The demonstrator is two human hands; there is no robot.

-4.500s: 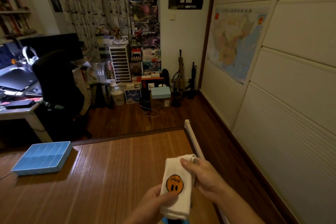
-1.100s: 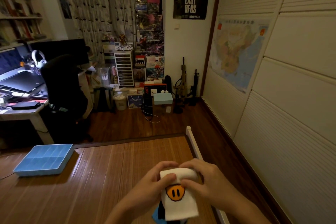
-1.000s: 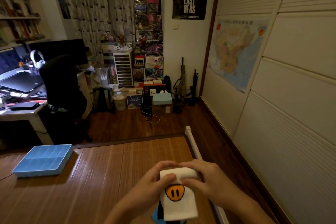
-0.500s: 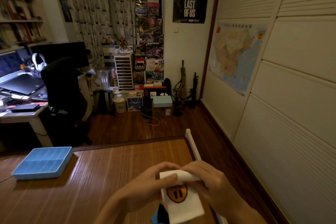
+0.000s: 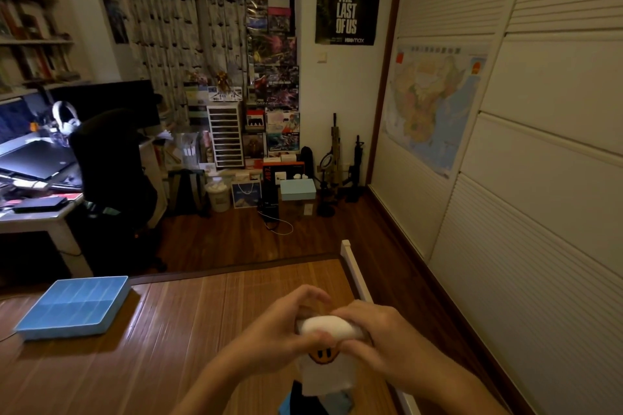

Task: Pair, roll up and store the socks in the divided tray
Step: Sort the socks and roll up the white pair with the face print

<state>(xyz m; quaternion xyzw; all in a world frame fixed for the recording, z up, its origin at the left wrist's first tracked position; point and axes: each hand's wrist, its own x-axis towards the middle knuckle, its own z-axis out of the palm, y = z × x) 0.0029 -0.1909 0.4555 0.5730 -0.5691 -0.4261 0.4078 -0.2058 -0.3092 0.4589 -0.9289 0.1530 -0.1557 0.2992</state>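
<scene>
Okay, both hands clamped on the white sock roll

Head view: my left hand and right hand both curl round the rolled-up top end of a white cotton sock with an orange smiley-face patch. My thumbs pinch the near side just above the patch, and my fingers arch over the far side. The sock is held above the brown slatted bamboo mat, with the unrolled part hanging down toward me. Under it, at the bottom edge, is some black and light-blue fabric; I cannot tell what it is. The light-blue rectangular divided plastic tray sits on the mat well apart to my left, near the mat's far edge.
</scene>
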